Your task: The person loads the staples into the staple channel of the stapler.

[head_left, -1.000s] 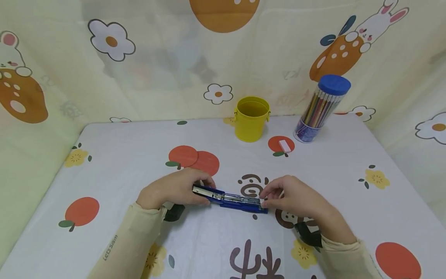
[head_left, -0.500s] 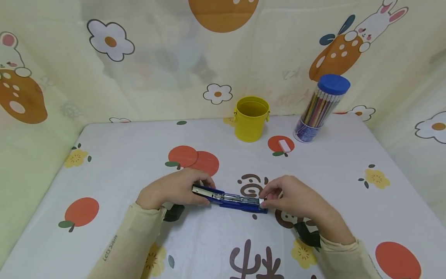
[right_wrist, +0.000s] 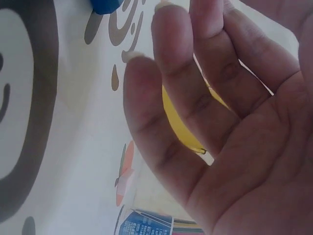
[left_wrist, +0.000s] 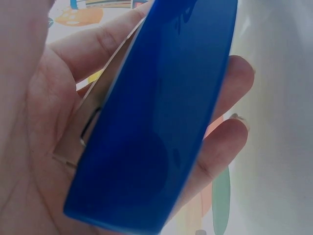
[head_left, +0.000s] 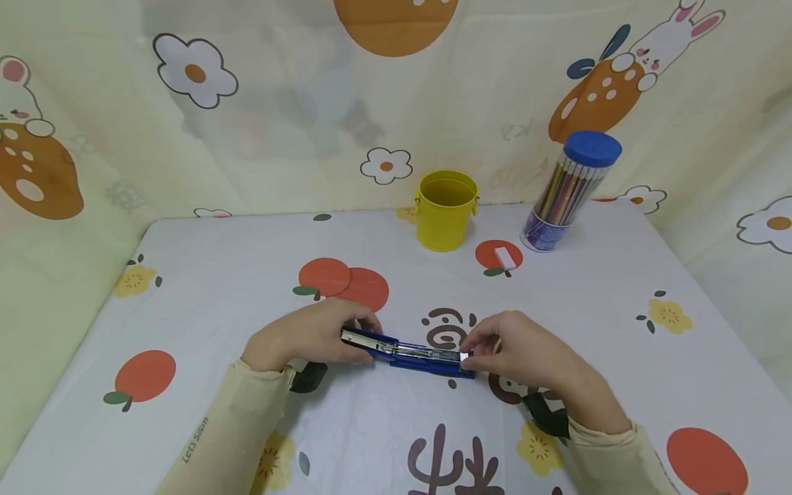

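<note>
A blue stapler (head_left: 427, 359) lies swung open in the middle of the table in the head view, its metal track facing up. My left hand (head_left: 318, 333) grips its left arm; in the left wrist view the blue cover (left_wrist: 151, 112) slants across the palm with fingers curled behind it. At the stapler's right end, my right hand (head_left: 516, 347) pinches a small silvery piece (head_left: 464, 358) between thumb and fingertips; I cannot tell whether it is loose or part of the stapler. In the right wrist view, curled fingers (right_wrist: 181, 88) hide most of the stapler.
Toward the back stands a yellow bucket (head_left: 445, 216). To its right is a clear tub of pencils (head_left: 566, 196) with a blue lid. A small pink-white eraser (head_left: 504, 258) lies in front of them. Patterned cloth (head_left: 278, 137) rises behind the table.
</note>
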A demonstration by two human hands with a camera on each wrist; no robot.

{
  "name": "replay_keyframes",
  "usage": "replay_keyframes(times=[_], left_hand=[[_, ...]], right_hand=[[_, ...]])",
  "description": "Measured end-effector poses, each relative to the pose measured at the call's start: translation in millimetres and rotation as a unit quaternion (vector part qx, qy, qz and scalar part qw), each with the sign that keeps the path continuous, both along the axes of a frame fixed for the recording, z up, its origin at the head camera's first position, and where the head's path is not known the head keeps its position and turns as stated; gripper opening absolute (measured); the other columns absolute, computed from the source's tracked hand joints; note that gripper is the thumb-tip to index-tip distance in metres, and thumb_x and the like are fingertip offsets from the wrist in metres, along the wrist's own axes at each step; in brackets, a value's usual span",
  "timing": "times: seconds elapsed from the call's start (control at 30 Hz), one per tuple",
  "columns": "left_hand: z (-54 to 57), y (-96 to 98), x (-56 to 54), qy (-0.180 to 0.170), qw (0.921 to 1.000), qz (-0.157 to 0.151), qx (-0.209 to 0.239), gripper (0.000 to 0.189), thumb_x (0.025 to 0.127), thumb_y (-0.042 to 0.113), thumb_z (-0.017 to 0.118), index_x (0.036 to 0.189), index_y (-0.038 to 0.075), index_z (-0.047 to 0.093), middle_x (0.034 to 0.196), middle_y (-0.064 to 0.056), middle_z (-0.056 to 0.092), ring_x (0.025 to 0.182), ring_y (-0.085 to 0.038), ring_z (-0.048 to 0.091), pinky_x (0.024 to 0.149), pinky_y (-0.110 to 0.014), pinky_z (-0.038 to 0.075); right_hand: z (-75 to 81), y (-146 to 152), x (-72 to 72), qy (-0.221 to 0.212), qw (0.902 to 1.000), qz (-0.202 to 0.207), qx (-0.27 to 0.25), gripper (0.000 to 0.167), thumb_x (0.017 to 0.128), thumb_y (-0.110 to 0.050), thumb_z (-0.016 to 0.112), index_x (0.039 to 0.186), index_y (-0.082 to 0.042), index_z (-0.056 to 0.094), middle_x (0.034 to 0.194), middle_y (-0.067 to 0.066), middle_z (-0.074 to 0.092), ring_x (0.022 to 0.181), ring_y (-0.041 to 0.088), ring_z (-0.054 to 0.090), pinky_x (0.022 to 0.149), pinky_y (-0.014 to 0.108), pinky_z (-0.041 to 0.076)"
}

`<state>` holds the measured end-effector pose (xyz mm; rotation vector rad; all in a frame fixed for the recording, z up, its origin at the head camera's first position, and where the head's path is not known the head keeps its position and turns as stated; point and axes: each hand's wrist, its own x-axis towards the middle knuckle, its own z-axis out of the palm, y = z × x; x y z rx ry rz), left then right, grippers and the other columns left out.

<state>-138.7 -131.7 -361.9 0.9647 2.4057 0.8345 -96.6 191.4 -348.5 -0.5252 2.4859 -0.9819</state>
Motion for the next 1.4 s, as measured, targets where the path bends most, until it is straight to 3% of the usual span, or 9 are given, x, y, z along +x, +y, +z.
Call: replay_keyframes(times=[0.33, 1.23, 1.4], left_hand=[[1.0, 0.3, 0.3, 0.002, 1.0, 0.001, -0.003, 0.027, 0.083, 0.023, 0.084, 0.107, 0.021, 0.071, 0.098, 0.009, 0.068, 0.087, -0.008, 0.06, 0.08, -0.033, 0.05], [2.6, 1.8, 1.4, -0.002, 1.0, 0.004, -0.006, 0.027, 0.083, 0.022, 0.085, 0.107, 0.021, 0.071, 0.097, 0.009, 0.067, 0.086, -0.009, 0.06, 0.08, -0.033, 0.05], [2.4, 1.4, 0.9, 0.001, 1.0, 0.002, -0.005, 0.029, 0.082, 0.023, 0.085, 0.107, 0.022, 0.071, 0.098, 0.01, 0.067, 0.087, -0.008, 0.06, 0.081, -0.032, 0.05]], right_hand=[[1.7, -0.5, 0.6, 0.0, 1.0, -0.002, 0.005, 0.01, 0.085, -0.018, 0.083, 0.092, -0.015, 0.077, 0.071, -0.004, 0.06, 0.069, 0.016, 0.055, 0.056, 0.026, 0.046], [-5.5, 7.4, -2.1, 0.034, 0.9987, 0.033, -0.019, 0.003, 0.093, -0.016, 0.074, 0.095, -0.014, 0.074, 0.082, -0.007, 0.065, 0.077, 0.014, 0.059, 0.07, 0.028, 0.053], [-2.3, 9.2, -2.6, 0.009, 0.9999, 0.013, 0.001, 0.021, 0.086, -0.026, 0.082, 0.102, -0.015, 0.073, 0.082, -0.003, 0.061, 0.08, 0.017, 0.058, 0.069, 0.029, 0.053]])
